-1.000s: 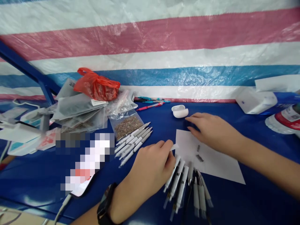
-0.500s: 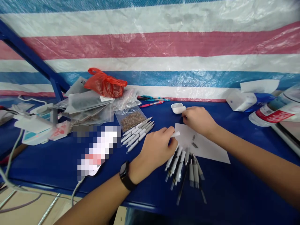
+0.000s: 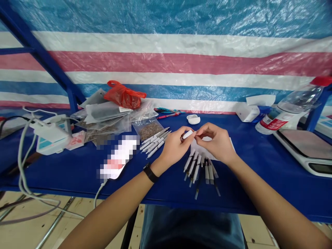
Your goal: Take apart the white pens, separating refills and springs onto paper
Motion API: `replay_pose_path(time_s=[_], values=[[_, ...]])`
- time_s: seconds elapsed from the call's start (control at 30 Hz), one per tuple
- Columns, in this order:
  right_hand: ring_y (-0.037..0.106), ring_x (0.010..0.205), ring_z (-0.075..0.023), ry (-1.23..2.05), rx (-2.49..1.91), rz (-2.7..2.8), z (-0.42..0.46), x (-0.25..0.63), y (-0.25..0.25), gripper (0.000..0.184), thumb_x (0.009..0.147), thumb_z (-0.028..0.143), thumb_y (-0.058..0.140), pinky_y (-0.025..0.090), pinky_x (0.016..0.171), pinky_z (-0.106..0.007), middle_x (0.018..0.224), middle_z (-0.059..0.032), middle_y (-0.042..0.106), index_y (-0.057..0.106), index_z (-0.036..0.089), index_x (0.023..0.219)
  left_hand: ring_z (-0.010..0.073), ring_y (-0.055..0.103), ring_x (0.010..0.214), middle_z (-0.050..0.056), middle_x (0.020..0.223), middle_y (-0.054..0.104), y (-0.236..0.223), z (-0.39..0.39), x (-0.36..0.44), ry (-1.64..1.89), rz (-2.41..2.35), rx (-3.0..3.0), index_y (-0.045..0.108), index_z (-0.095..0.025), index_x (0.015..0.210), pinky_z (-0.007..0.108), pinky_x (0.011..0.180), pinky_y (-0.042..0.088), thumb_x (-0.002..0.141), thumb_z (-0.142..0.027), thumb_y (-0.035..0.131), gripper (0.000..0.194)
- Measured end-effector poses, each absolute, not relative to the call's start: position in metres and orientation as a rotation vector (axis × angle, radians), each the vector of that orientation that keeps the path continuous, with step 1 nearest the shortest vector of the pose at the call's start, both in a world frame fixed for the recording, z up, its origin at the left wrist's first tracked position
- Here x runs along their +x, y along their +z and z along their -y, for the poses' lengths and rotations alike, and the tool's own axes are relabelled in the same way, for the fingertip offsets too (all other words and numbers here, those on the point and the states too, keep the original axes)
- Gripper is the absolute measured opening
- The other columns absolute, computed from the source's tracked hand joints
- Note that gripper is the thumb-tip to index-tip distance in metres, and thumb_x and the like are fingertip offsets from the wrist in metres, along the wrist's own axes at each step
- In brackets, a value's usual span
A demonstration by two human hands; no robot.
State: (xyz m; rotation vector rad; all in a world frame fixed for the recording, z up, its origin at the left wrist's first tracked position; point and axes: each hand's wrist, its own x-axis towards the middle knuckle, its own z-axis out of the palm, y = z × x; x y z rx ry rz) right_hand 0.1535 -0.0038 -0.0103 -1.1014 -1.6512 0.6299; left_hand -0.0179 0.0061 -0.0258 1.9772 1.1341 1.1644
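White plastic, likely a pen barrel (image 3: 187, 134), is clamped in the grip of the left hand (image 3: 172, 145) over the bench (image 3: 245, 138); fingertips of the right hand (image 3: 217, 143) are set at its end, though whether they are closed on it cannot be told. Apparently complete pens (image 3: 155, 141) are bundled leftward; loose pen parts (image 3: 192, 165) are left unassembled nearer the front edge. Room is offered between right hand and digital scale (image 3: 301, 141); leftward, movement is limited by pens and phone (image 3: 116, 164).

There's the left hand (image 3: 175, 146) with a white piece (image 3: 187, 134) too small to identify, the right hand (image 3: 217, 142) hiding part of the paper (image 3: 200, 148)
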Motion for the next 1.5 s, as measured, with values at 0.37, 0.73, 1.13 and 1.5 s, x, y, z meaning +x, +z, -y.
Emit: replay_pose_path(time_s=[0.37, 0.73, 1.13, 1.5], values=[[0.069, 0.066, -0.0181, 0.516, -1.120, 1.570, 0.006, 0.144, -0.024, 0.010, 0.075, 0.030, 0.070, 0.060, 0.068, -0.034, 0.072, -0.0012, 0.071, 0.064, 0.022, 0.074, 0.0109, 0.044, 0.056, -0.006, 0.063, 0.046, -0.028, -0.005, -0.014, 1.202, -1.081, 1.930, 0.043, -0.022, 0.079, 0.023, 0.055, 0.031, 0.098, -0.033, 0.054, 0.025], [0.067, 0.074, -0.0197, -0.185, -1.000, 2.346, 0.064, 0.148, 0.003, 0.015, 0.098, 0.015, 0.056, 0.049, 0.071, -0.033, 0.084, -0.0054, 0.073, 0.069, 0.018, 0.093, 0.0098, 0.035, 0.050, -0.008, 0.058, 0.033, -0.026, -0.011, -0.022, 1.326, -1.166, 1.851, 0.033, -0.023, 0.075, 0.025, 0.054, 0.026, 0.101, -0.029, 0.052, 0.033], [0.060, 0.072, -0.0202, -0.546, -0.755, 2.980, 0.070, 0.115, 0.003, 0.019, 0.085, 0.006, 0.069, 0.036, 0.066, -0.034, 0.069, -0.0037, 0.065, 0.065, 0.019, 0.073, 0.0097, 0.035, 0.047, -0.009, 0.056, 0.034, -0.021, -0.009, -0.025, 1.370, -1.171, 1.872, 0.035, -0.023, 0.075, 0.026, 0.052, 0.025, 0.101, -0.031, 0.053, 0.032], [0.073, 0.088, -0.0201, -0.050, -0.666, 2.576, 0.088, 0.127, 0.046, 0.018, 0.099, 0.010, 0.055, 0.056, 0.077, -0.035, 0.094, -0.0048, 0.078, 0.067, 0.022, 0.098, 0.0109, 0.042, 0.051, -0.007, 0.057, 0.043, -0.022, -0.002, -0.023, 1.286, -1.096, 1.911, 0.040, -0.023, 0.075, 0.026, 0.056, 0.027, 0.098, -0.029, 0.054, 0.027]])
